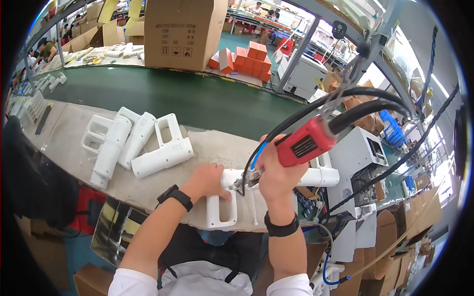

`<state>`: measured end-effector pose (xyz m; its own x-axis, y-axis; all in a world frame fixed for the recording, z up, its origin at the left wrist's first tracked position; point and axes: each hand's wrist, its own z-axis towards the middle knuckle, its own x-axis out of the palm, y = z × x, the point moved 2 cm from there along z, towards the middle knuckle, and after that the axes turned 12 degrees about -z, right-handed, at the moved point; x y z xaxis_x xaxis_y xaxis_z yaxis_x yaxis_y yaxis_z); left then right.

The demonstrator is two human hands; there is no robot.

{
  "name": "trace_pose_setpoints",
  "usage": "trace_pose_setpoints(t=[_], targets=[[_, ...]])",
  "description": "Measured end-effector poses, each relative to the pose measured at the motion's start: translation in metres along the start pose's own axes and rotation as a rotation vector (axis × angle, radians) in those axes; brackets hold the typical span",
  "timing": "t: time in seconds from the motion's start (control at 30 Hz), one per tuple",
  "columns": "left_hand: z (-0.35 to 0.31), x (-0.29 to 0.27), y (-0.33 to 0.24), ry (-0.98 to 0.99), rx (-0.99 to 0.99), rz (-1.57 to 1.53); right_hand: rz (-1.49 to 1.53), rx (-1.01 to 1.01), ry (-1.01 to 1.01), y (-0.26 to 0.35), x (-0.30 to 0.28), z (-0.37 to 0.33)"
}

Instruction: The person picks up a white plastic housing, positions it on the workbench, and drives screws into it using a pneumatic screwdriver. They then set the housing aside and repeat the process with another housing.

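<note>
My right hand (277, 180) is closed around a red power screwdriver (306, 143), which is tilted, with its metal tip end down at a white plastic housing (213, 216). A black cable and a blue tube run along the tool. My left hand (206, 180) grips that housing near the tip, its thumb by the loop handle. Whether the tip touches a screw is hidden. Just right of my right hand lies another white housing (321, 177). A thin white stick-like part (253, 204) lies between my hands at the bench edge.
Several white handled housings (165, 148) lie left on the grey bench (64, 133). Beyond runs a green conveyor belt (197, 96), with a large cardboard box (182, 34) and orange boxes (249, 61) behind. Thick black hoses (368, 106) hang at right above a white machine (358, 148).
</note>
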<state>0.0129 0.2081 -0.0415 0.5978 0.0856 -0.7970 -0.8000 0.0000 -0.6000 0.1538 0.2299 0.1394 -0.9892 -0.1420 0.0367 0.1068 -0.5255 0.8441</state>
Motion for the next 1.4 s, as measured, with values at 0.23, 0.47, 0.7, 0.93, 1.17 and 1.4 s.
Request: trace_pose_setpoints(t=[0.23,0.47,0.7,0.93,1.17,1.4], targets=[[-0.002,-0.008,-0.009,0.067,-0.061,-0.039,-0.149,0.073,0.080,-0.064,0.007,-0.021],[-0.033,-0.012,0.000,-0.256,-0.084,-0.067,-0.107,0.100,0.081,-0.060,0.000,-0.018],[-0.057,-0.007,0.002,0.047,-0.299,-0.271,0.161,0.004,0.004,0.009,0.012,0.000],[-0.051,0.010,0.007,0.092,-0.289,-0.288,0.024,-0.006,0.046,-0.041,0.045,0.003],[-0.052,0.009,0.010,0.075,-0.287,-0.334,-0.002,0.121,0.068,-0.061,0.057,0.003],[-0.051,0.014,0.008,-0.011,-0.260,-0.301,-0.177,0.080,0.100,-0.084,0.061,-0.007]])
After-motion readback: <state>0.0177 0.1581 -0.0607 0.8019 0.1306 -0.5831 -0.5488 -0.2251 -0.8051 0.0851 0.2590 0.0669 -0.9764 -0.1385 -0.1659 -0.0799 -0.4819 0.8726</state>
